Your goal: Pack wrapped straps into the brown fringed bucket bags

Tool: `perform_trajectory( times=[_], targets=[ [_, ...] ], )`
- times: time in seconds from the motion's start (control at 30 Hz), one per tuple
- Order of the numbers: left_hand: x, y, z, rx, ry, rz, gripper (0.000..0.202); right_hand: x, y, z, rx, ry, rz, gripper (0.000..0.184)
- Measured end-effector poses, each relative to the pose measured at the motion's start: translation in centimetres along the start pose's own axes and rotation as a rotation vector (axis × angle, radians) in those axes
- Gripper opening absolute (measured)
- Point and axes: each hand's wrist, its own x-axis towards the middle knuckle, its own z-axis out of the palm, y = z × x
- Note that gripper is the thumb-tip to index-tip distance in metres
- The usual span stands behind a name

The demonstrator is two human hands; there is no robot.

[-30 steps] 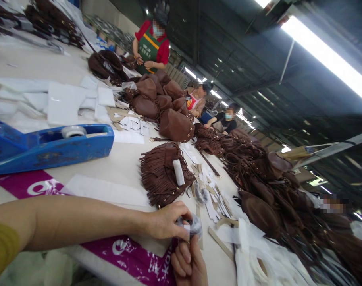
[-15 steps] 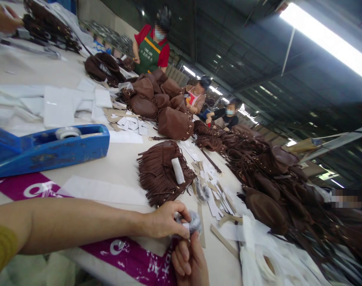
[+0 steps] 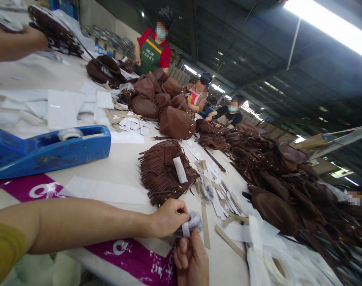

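Head view gives me a small film-wrapped grey bundle (image 3: 195, 221) between the two hands, just above the near edge of the table (image 3: 124, 161), a white strip (image 3: 185, 229) lying across it. The left hand (image 3: 169, 218) is curled nearly closed, fingertips against the bundle's left end; I can't tell from here whether they grip it. The right hand (image 3: 191, 258) comes up from below, fingers folded in, thumb raised, pinching the bundle's lower edge.

Just beyond the left hand I see a fringed brown bag (image 3: 161, 172) with a white-wrapped piece (image 3: 180, 170) on it; to its right lies a second grey bundle (image 3: 205, 191) among paper strips (image 3: 218, 206). Under the left forearm runs a purple printed sheet (image 3: 136, 260), and a blue tape dispenser (image 3: 52, 153) stands near its left end. Farther out, brown bags (image 3: 175, 123) are heaped along the table. A person in a green apron (image 3: 149, 55) stands behind them, two more people sit or stand farther right, and someone's forearm (image 3: 17, 43) enters at upper left.
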Motion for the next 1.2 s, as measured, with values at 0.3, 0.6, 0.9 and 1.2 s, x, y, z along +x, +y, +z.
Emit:
perform_trajectory(
  times=[0.3,0.6,0.9,1.2],
  targets=[
    [-0.2,-0.9,0.4,0.035,0.057,0.058,0.011,-0.5,0.4,1.8,-0.007,0.145,-0.198,0.045],
    [-0.4,0.1,-0.3,0.120,-0.030,0.102,0.015,-0.2,-0.2,1.0,0.047,0.089,-0.128,0.042],
    [0.7,1.2,-1.3,0.325,-0.084,-0.018,0.009,-0.4,0.9,1.3,-0.061,0.109,-0.218,0.045],
    [1.3,4.6,-3.3,0.490,-0.209,-0.133,0.014,-0.7,1.6,1.2,-0.556,0.093,-0.312,0.049]
  ],
)
